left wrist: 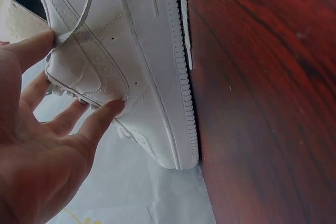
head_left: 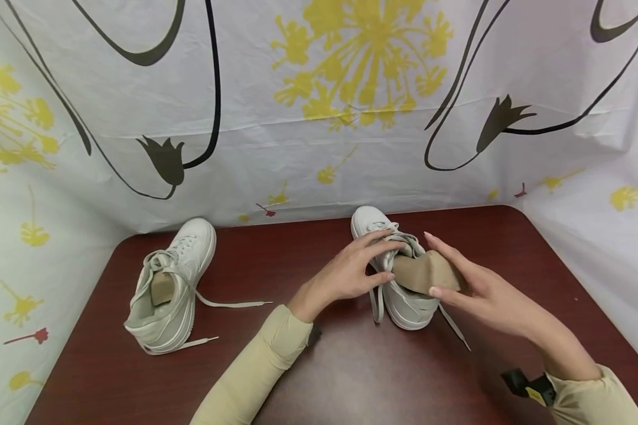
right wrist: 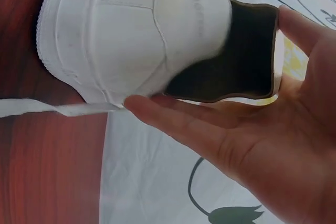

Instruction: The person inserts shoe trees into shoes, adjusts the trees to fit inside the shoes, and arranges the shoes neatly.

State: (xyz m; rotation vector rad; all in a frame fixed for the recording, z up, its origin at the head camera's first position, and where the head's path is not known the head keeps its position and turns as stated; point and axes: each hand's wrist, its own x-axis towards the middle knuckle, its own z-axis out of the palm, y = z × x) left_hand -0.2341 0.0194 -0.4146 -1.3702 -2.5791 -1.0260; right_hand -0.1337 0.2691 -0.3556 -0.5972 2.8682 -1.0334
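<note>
A white sneaker (head_left: pixel 409 310) with loose laces stands at the right, its toe toward the wall. From its opening sticks out a tan cardboard shoe insert (head_left: pixel 417 273); in the right wrist view its dark hollow end (right wrist: pixel 231 56) shows. My right hand (head_left: pixel 491 295) holds this insert between thumb and fingers at the heel end. My left hand (head_left: pixel 345 268) grips the sneaker's upper, fingers over the lacing and thumb by the collar. In the left wrist view its fingertips touch the sneaker's side (left wrist: pixel 105 51). How deep the insert sits is hidden.
At the left stands the other white sneaker (head_left: pixel 183 295), laces loose, with a tan insert (head_left: pixel 162 288) inside. Its laces (head_left: pixel 234 304) trail over the dark red wooden table (head_left: pixel 319 378). A white patterned cloth (head_left: pixel 276 159) hangs behind and along the sides.
</note>
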